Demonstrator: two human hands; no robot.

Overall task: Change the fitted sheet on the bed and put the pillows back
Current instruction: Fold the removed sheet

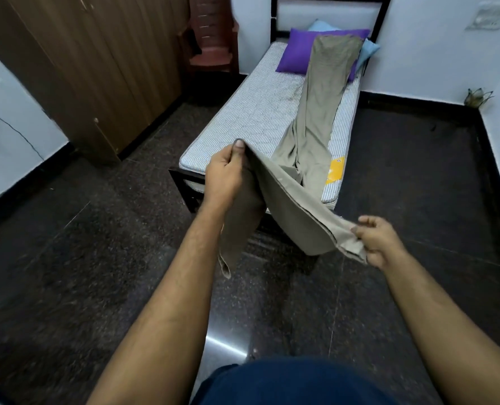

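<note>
The sheet, a khaki one, lay in a long bunched strip down the bed, running from both hands away to the far end, where it draped over the pillows. Its near edge was lifted off the foot of the bed and stretched taut between the hands, with a loose corner hanging below the left one. The striped mattress was bare to the left of the strip, beyond the left hand. A purple pillow and a blue pillow leaned at the headboard, far ahead of the hands. A wooden wardrobe stood well out to the left. The left hand gripped the sheet's edge, thumb up and pressed on the cloth. The right hand, lower and nearer, pinched the hem between thumb and curled fingers.
</note>
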